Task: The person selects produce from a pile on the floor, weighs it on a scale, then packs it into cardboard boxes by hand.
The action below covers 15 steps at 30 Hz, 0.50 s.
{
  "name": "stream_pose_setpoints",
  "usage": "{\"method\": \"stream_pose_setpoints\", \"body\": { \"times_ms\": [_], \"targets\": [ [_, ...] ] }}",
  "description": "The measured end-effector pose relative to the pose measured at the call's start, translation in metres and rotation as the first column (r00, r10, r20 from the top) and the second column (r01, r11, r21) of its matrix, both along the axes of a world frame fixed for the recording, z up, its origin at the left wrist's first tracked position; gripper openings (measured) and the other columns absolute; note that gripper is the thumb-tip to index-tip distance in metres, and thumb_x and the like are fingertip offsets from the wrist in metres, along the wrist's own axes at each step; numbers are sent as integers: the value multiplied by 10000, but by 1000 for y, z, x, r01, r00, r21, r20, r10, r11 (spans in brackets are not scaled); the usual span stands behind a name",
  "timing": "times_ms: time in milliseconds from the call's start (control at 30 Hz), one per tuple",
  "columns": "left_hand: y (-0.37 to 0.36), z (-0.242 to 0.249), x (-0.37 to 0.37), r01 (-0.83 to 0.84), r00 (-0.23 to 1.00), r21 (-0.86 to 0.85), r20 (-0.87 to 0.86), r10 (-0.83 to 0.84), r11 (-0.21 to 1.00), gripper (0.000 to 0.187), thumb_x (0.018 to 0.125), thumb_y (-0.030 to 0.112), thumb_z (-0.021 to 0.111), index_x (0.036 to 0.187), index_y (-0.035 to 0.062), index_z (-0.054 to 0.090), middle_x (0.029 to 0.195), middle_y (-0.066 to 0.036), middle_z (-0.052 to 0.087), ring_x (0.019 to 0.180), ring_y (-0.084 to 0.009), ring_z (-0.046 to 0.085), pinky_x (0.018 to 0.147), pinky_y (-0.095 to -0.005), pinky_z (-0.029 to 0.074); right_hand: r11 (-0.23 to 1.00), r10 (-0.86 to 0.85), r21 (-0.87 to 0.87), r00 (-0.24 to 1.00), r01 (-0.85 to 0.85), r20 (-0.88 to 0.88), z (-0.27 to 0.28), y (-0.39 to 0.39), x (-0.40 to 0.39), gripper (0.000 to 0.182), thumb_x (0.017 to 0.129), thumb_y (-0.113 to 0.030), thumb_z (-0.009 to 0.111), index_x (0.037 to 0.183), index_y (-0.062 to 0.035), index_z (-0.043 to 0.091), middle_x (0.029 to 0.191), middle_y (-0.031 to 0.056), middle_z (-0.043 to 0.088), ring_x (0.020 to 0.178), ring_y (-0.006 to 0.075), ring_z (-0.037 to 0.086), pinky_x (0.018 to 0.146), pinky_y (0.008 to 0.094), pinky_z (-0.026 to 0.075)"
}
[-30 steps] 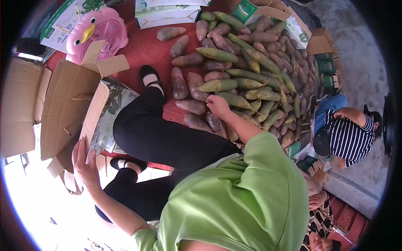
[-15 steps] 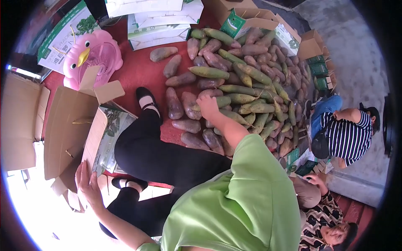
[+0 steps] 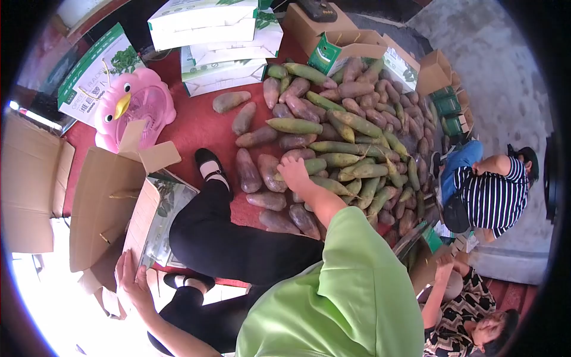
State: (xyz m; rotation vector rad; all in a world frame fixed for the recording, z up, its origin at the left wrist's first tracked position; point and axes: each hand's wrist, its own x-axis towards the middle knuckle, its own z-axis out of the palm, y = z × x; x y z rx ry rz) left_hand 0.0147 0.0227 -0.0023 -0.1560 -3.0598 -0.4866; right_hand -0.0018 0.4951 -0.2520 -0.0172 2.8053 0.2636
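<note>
My right hand has its fingers curled around a green radish at the near-left side of the pile. Close beside it lie purplish, wrapped-looking radishes and more bare green ones. Further left, my left hand rests with fingers apart at the lower edge of an open carton with a leafy print. Its flaps stand up, and most of its inside is hidden.
A pink duck-faced basket and stacked white cartons stand beyond. Open cartons line the pile's far side. A striped-shirt person sits at the right, a patterned-shirt person below. My legs extend between carton and pile.
The view has shifted slightly. My right hand stays around the green radish, and my left hand remains by the carton. The patterned-shirt person's arm has moved, with the hand now beside an open carton.
</note>
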Motion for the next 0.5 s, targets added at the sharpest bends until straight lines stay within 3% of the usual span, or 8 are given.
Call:
{"method": "stream_pose_setpoints", "body": {
  "times_ms": [267,400,500],
  "targets": [
    [-4,-3,2,1,1000,2,-25,-1,1000,514,898,377,554,1218,-25,559,1195,-203,568,1104,-358,543,952,-412,418,992,124,-14,992,-125,-35,-2,3,13,202,846,-173,527,1034,-182,604,1075,27,571,1068,208,519,864,453,377],
    [-4,0,3,9,1000,8,-21,-9,1000,472,880,315,580,1215,-17,566,1201,-201,565,1112,-358,538,960,-414,413,989,143,-29,985,-146,-92,-1,8,16,205,842,-162,528,1032,-191,601,1072,22,571,1069,207,520,863,454,373],
    [-1,2,4,-5,1000,24,-3,6,1000,439,857,240,601,1214,-13,569,1204,-199,564,1115,-358,535,970,-412,407,994,96,-55,995,-96,-8,11,11,12,305,823,-176,553,1127,-190,567,1155,38,550,1093,216,511,859,454,373]
  ]
}}
